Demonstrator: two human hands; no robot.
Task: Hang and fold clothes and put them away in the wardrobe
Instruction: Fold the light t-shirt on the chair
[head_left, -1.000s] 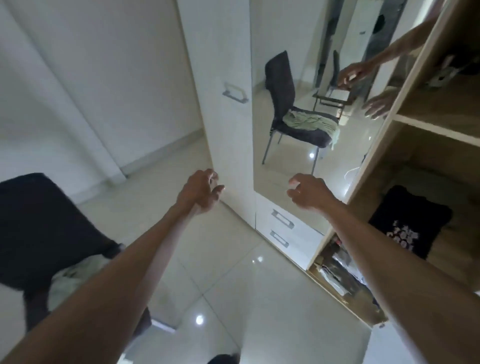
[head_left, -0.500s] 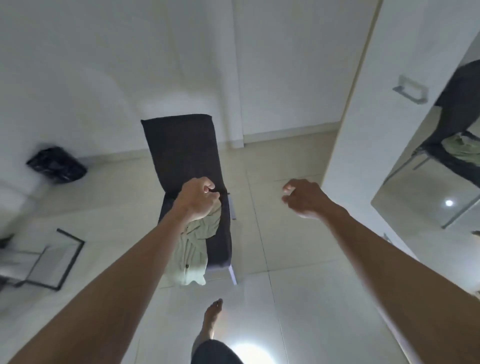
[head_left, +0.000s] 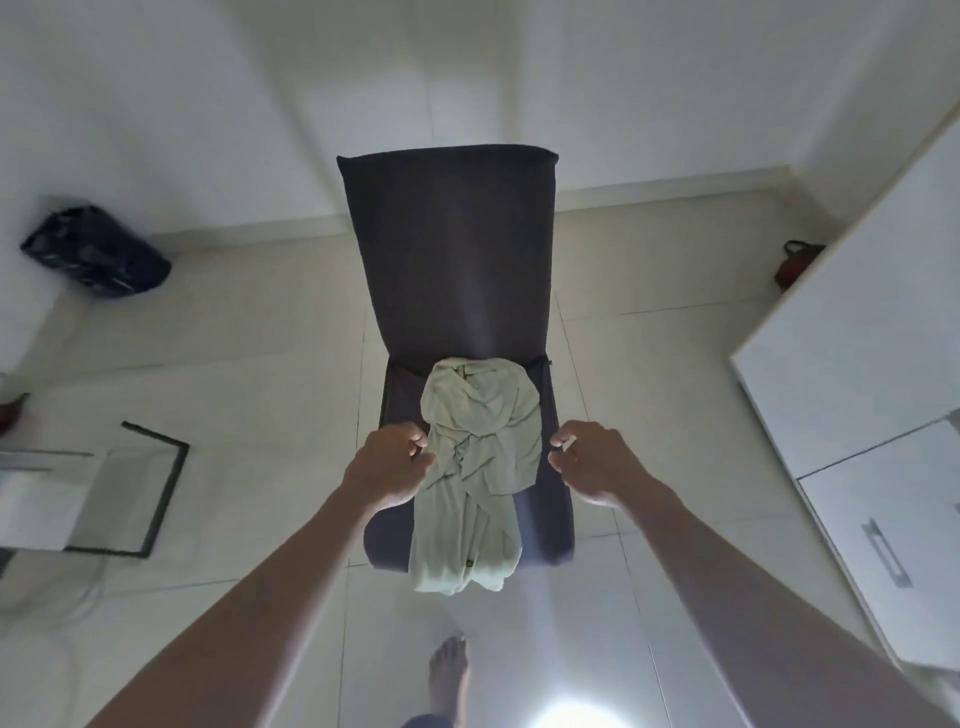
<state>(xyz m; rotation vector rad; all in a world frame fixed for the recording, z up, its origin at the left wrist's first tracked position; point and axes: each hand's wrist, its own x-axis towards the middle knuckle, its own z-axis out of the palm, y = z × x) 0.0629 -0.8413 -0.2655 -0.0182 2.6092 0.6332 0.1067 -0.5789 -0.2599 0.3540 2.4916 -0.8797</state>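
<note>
While the left hand (head_left: 392, 464) hovers at the left edge of the pale green shirt (head_left: 475, 470), its fingers are loosely curled and appear to hold nothing; whether the fingertips touch the cloth cannot be told. Between both hands, the shirt lies crumpled on the seat of the dark chair (head_left: 452, 260), its lower end hanging over the front edge. Just right of the shirt, the right hand (head_left: 592, 462) is loosely curled and empty, apart from the cloth. Right of that hand stands the white wardrobe (head_left: 857, 364). Judged from this layout, the shirt is not yet picked up; lifting, hanging or folding, and storing it remain.
</note>
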